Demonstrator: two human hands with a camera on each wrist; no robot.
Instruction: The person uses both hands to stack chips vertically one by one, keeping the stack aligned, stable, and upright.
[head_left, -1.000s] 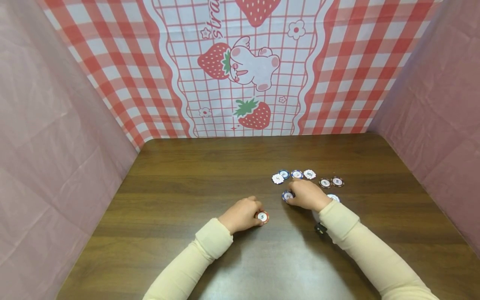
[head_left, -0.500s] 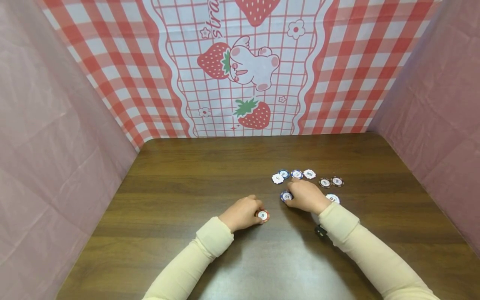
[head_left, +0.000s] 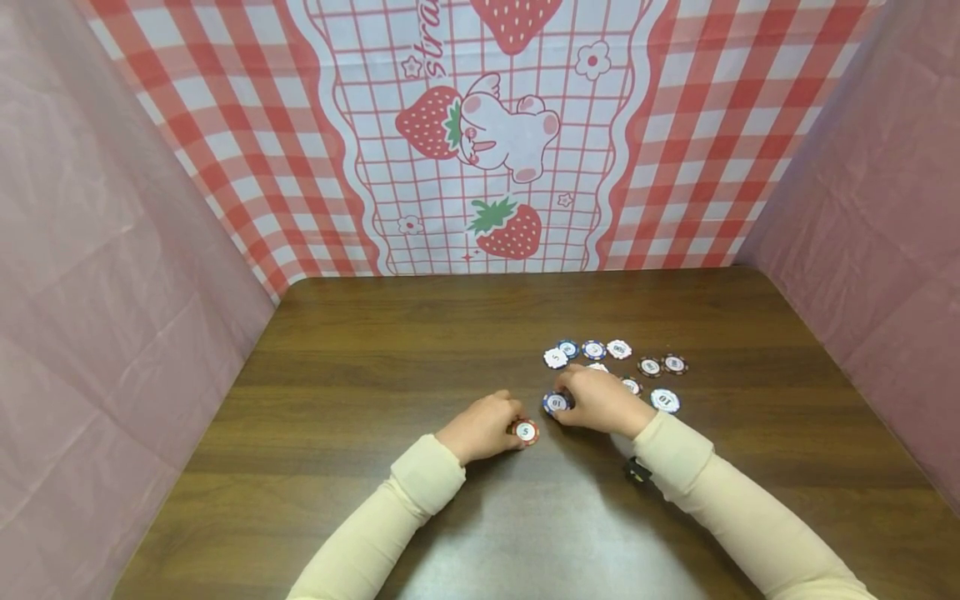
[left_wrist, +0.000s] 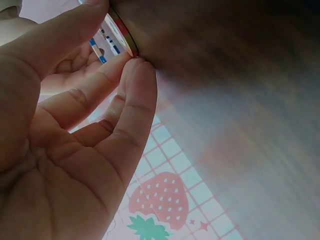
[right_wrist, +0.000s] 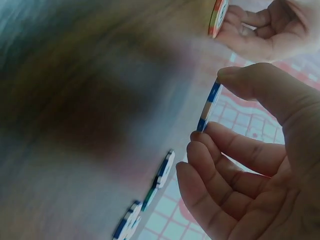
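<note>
My left hand (head_left: pixel 483 429) pinches a red-rimmed poker chip (head_left: pixel 527 432) marked 5 between thumb and fingers, low over the table. Just to its right, my right hand (head_left: pixel 600 400) holds a blue-rimmed poker chip (head_left: pixel 556 404) marked 10 by its edges. In the right wrist view that blue chip (right_wrist: pixel 209 107) spans from the thumb to the fingertips, apart from the red chip (right_wrist: pixel 218 19). Behind the right hand lie a white chip (head_left: pixel 556 358) overlapping a blue chip (head_left: pixel 568 348). Two chips near the right hand are partly hidden by it.
Farther right on the wooden table (head_left: pixel 360 350) lie a blue-and-white chip (head_left: pixel 594 349), a white chip (head_left: pixel 619 348), two dark chips (head_left: pixel 650 367) and a white chip (head_left: pixel 665 401) marked 10. A checked cloth (head_left: pixel 690 167) hangs behind the table, with pink cloths at both sides.
My right hand has moved left and slightly nearer with the blue chip, toward the red one. Chips it covered now show behind it. The left hand stays nearly still.
</note>
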